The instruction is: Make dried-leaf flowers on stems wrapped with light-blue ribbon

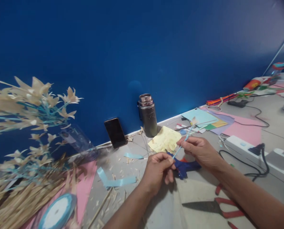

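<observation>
Between my two hands runs a thin flower stem (186, 136) wrapped in light blue ribbon, slanting up to the right, with a small pale flower at its top. My left hand (159, 165) pinches the stem's lower end between thumb and fingers. Higher up, my right hand (196, 149) pinches the same stem near the flower. Just beyond and below the hands lies a dark blue object (186, 167), partly covered by them. A yellow sheet (164, 140) with pale petal pieces lies behind. Red-handled scissors (213, 206) rest below my right forearm.
Finished pale flowers (37, 95) with blue stems stand at left, above dried husks (20, 200) and a blue ribbon roll (57, 211). A phone (115, 133) and a steel flask (148, 117) stand by the blue wall. At right are a power strip (244, 149) and coloured paper (199, 117).
</observation>
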Demonstrator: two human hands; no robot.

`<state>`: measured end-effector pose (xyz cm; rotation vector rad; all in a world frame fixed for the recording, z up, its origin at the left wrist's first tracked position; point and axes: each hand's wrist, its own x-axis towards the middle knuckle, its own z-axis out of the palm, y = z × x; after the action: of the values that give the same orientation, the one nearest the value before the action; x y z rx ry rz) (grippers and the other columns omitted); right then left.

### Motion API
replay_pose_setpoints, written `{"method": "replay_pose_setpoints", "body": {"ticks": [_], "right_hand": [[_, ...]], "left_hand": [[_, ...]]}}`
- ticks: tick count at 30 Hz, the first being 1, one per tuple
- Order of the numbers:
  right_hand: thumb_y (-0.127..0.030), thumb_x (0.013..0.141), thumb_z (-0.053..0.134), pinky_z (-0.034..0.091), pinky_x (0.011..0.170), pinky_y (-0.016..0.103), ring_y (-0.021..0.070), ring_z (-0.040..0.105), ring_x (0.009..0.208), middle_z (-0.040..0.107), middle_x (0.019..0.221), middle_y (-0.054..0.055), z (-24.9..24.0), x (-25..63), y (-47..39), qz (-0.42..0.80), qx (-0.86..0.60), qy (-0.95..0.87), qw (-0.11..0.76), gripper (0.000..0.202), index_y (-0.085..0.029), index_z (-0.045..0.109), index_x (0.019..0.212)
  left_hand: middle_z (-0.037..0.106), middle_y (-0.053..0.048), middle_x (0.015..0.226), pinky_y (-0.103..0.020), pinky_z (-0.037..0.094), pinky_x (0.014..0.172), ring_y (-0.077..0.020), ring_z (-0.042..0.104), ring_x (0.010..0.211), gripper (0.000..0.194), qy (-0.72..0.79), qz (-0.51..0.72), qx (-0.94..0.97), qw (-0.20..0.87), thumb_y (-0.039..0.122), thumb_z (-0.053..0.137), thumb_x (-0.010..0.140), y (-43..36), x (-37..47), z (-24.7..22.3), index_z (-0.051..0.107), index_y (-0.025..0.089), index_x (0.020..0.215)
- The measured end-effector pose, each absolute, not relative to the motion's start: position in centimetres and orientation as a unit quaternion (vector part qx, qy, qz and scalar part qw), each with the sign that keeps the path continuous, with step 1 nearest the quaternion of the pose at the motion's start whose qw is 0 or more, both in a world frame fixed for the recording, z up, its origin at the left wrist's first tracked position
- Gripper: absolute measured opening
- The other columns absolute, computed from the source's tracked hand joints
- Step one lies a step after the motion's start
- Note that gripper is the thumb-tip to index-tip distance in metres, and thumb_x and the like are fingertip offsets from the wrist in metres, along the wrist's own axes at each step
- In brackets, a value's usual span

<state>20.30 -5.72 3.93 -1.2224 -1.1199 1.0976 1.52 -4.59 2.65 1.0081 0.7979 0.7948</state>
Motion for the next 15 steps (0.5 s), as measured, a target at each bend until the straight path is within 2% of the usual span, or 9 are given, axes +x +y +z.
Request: {"method": "replay_pose_setpoints", "body": {"ticks": [5, 7, 11, 15], "right_hand": [[-0.054, 0.068, 0.079, 0.033, 0.057, 0.028, 0.0125, 0.041, 0.060, 0.050, 0.059, -0.002, 3.7, 20.2, -5.7, 0.377, -0.547, -0.473, 0.579, 0.044, -0.018, 0.056, 0.057], [-0.054, 0.070, 0.077, 0.032, 0.056, 0.027, 0.0123, 0.040, 0.059, 0.049, 0.059, -0.003, 3.7, 20.1, -5.8, 0.361, -0.554, -0.475, 0.580, 0.045, -0.019, 0.052, 0.056], [-0.055, 0.070, 0.075, 0.032, 0.053, 0.027, 0.0114, 0.036, 0.055, 0.043, 0.054, -0.004, 4.0, 19.4, -6.1, 0.314, -0.591, -0.464, 0.581, 0.046, -0.021, 0.050, 0.052], [-0.057, 0.071, 0.073, 0.032, 0.051, 0.027, 0.0111, 0.034, 0.053, 0.042, 0.052, -0.004, 4.0, 18.8, -6.1, 0.293, -0.611, -0.451, 0.581, 0.048, -0.021, 0.048, 0.050]], "left_hand": [[0.053, 0.002, 0.045, -0.021, 0.032, 0.038, -0.0093, 0.046, 0.035, 0.021, 0.390, 0.368, 0.569, 0.623, 0.034, 0.063, 0.083, -5.5, 1.7, 3.2, 0.063, 0.016, 0.072], [0.055, 0.001, 0.051, -0.023, 0.037, 0.045, -0.0106, 0.049, 0.041, 0.020, 0.392, 0.386, 0.618, 0.561, 0.031, 0.060, 0.086, -5.9, 1.8, 3.1, 0.064, 0.017, 0.072], [0.064, -0.004, 0.072, -0.027, 0.043, 0.067, -0.0164, 0.059, 0.069, 0.020, 0.365, 0.424, 0.732, 0.388, 0.023, 0.056, 0.089, -6.3, 1.6, 2.8, 0.069, 0.019, 0.074], [0.065, -0.006, 0.078, -0.027, 0.041, 0.071, -0.0184, 0.058, 0.076, 0.020, 0.338, 0.433, 0.767, 0.331, 0.019, 0.053, 0.091, -6.4, 1.6, 2.4, 0.070, 0.020, 0.081]]}}
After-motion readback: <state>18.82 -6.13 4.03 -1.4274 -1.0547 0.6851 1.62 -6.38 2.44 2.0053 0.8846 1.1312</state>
